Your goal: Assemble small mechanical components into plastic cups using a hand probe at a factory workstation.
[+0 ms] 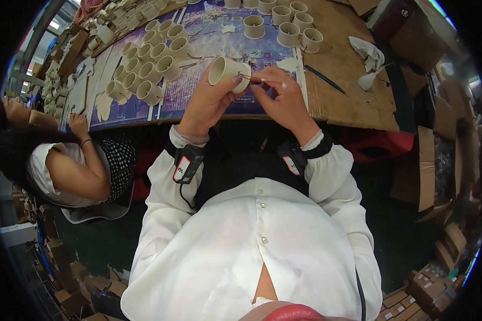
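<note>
Head view: left hand (pixel 208 101) grips hollow cream cylinder (pixel 229 71), right hand (pixel 284 101) pinches thin strands (pixel 255 79)

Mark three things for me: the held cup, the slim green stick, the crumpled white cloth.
Held cup (pixel 233 68): head view, outer side wall.
Slim green stick (pixel 325 80): head view, middle of its length.
Crumpled white cloth (pixel 367 52): head view, middle of its folds.

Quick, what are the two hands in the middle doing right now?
Left hand: closed around a cream cup.
Right hand: fingers closed, pinching thin reddish-brown strands beside the cup.
</note>
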Tool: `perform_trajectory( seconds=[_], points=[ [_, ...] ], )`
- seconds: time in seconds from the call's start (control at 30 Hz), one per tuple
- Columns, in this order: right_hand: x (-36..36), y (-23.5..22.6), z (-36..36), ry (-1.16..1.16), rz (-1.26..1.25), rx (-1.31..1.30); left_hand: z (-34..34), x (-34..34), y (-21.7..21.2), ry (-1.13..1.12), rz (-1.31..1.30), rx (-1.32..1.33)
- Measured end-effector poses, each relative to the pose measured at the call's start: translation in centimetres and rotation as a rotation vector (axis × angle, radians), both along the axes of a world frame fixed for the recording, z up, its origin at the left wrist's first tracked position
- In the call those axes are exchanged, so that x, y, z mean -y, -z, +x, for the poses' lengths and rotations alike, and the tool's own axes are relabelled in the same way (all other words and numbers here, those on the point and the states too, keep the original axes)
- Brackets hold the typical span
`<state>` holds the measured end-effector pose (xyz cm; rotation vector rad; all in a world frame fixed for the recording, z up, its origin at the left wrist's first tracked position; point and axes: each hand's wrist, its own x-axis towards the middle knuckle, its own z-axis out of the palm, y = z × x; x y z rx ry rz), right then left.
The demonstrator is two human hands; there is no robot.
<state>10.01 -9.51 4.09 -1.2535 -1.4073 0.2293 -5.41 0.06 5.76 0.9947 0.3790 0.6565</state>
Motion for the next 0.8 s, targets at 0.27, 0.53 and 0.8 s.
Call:
perform_trajectory(
  seconds=[0.27,0.53,0.8],
  points=[
    [0.4,-1.2,0.4,-0.027,0.167,-0.001,-0.1,0.3,-0.2,-0.115,0.339,-0.104],
    [0.5,0.3,0.7,0.000,0.190,0.054,-0.8,0.3,-0.9,0.004,0.099,-0.015],
    [0.5,-1.0,0.4,-0.030,0.029,-0.065,-0.1,0.2,0.0,-0.004,0.114,-0.022]
  ],
)
